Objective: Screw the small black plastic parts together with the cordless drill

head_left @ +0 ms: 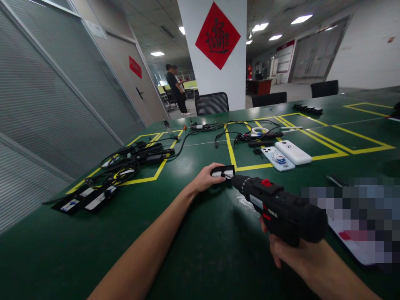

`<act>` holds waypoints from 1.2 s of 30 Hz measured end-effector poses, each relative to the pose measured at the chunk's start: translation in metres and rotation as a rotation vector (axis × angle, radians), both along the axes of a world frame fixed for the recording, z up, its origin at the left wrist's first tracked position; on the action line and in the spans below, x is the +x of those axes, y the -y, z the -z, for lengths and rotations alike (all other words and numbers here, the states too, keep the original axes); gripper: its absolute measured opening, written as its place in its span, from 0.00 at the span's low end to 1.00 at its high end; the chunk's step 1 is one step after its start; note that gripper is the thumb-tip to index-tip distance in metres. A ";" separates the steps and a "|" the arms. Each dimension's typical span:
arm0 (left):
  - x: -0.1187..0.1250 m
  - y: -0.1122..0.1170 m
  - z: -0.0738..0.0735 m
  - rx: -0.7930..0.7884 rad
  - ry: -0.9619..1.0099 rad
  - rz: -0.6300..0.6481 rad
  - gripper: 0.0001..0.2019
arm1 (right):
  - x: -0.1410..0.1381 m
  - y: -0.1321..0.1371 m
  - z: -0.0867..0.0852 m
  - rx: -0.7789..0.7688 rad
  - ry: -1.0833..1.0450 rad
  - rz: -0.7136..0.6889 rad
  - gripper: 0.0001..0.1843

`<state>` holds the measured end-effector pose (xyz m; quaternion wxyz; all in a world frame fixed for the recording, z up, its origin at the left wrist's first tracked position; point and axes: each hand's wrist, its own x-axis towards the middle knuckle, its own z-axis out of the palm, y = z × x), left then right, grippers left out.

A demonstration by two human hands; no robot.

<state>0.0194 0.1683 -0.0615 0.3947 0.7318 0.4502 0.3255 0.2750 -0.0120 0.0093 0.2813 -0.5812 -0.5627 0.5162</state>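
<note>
My right hand is wrapped round the grip of a black cordless drill with red switches. The drill lies nearly level and points away to the left. Its bit meets the near face of a small black block with a white strip; whether the tip is in a screw is too small to tell. My left hand pinches the left end of this block and holds it on the green table. A small whitish patch shows on the tabletop below the drill's front.
Black cables and adapters lie heaped on the left, with black flat pieces nearer me. Beyond the block are more cables, a patterned phone and a white power bank. A blurred-out area covers the right edge. Two people stand far back.
</note>
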 end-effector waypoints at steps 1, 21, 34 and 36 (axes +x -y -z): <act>0.000 0.000 0.000 -0.001 -0.003 -0.003 0.26 | 0.000 0.000 0.000 0.008 0.000 -0.003 0.09; -0.002 -0.003 0.002 -0.014 0.031 0.034 0.24 | -0.001 0.001 -0.003 -0.001 0.028 0.032 0.14; 0.001 -0.001 0.000 -0.047 0.022 0.013 0.26 | 0.000 0.002 -0.002 0.057 0.069 -0.025 0.13; 0.000 -0.001 -0.001 -0.035 0.011 0.009 0.26 | 0.000 0.003 -0.001 0.058 0.057 -0.028 0.13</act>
